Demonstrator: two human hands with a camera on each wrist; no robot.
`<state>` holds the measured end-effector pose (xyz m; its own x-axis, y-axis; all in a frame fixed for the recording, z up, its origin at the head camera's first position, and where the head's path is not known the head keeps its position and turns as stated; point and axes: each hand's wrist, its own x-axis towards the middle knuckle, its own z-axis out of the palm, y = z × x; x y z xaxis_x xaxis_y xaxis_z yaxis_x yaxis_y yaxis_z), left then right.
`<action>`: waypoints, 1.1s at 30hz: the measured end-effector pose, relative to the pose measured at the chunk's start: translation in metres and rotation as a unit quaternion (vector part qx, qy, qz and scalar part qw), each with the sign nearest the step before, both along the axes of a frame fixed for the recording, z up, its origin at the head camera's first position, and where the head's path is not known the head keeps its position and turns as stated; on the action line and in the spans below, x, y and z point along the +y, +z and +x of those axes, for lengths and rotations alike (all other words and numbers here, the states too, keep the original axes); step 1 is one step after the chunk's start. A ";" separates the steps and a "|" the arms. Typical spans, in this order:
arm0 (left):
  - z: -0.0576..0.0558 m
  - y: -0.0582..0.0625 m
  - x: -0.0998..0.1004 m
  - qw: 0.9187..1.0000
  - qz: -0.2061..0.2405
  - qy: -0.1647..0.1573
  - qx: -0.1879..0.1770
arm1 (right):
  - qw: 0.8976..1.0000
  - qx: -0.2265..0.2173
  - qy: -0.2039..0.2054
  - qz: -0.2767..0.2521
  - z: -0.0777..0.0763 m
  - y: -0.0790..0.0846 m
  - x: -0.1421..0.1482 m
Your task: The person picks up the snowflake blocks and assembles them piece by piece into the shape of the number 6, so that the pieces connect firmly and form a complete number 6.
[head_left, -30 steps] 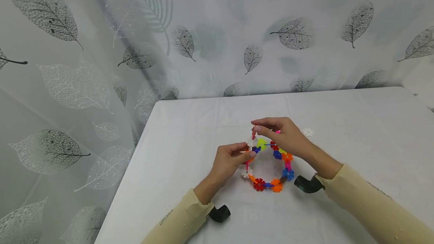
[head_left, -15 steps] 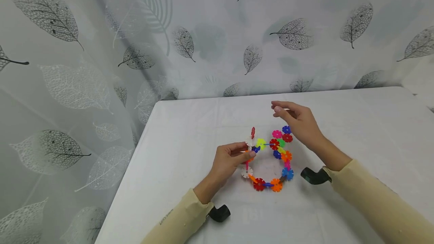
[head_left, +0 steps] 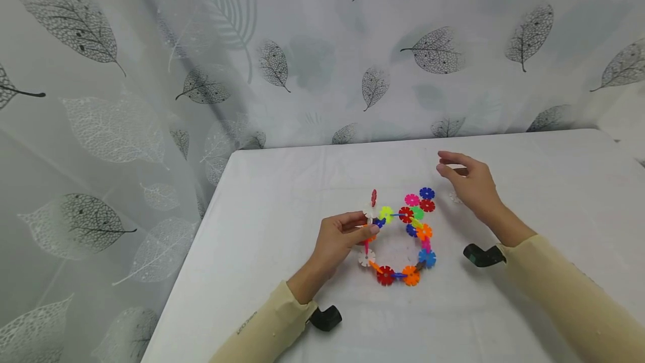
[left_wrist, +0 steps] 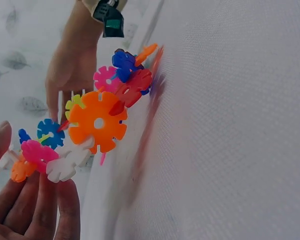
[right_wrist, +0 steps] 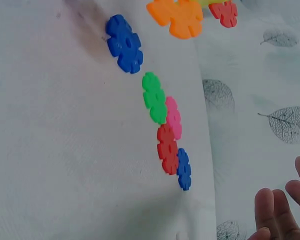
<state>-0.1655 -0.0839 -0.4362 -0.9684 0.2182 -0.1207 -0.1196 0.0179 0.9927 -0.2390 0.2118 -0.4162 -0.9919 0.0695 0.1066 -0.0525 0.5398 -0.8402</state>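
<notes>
My left hand (head_left: 335, 242) pinches the left side of a ring of interlocking plastic snowflake discs (head_left: 385, 275) between thumb and fingers. Red, orange, blue, white, pink and yellow discs make up the ring, slotted edge to edge. A red disc (head_left: 374, 198) stands up at its upper left, on top of a white one. In the left wrist view an orange disc (left_wrist: 97, 122) is nearest the camera, with fingertips under the ring's left end. My right hand (head_left: 471, 186), its fingers loosely bent and holding nothing, hovers over the table to the right of the ring.
Loose discs lie beyond the ring's right side: pink (head_left: 412, 200), blue (head_left: 426, 193), red (head_left: 427, 206) and green (right_wrist: 154, 98). A white disc (head_left: 454, 198) lies partly hidden by my right hand. The white-covered table (head_left: 282, 195) ends at a leaf-patterned curtain (head_left: 312, 71).
My right hand has let go of the upright red disc and moved right, away from the ring, towards the white loose disc. The left hand keeps its hold on the ring.
</notes>
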 end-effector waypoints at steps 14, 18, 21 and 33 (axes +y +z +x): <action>-0.002 -0.001 -0.001 1.000 0.015 0.005 -0.008 | 0.986 -0.095 0.053 0.125 -0.013 -0.022 0.009; -0.002 -0.001 -0.002 1.000 0.011 0.004 -0.008 | 0.981 -0.097 0.068 0.152 -0.015 -0.026 0.008; -0.002 -0.001 -0.002 1.000 0.004 0.004 -0.008 | 0.978 -0.098 0.075 0.169 -0.017 -0.026 0.006; -0.002 -0.001 -0.004 1.000 -0.003 0.000 -0.004 | 0.967 -0.096 0.091 0.216 -0.018 -0.026 0.001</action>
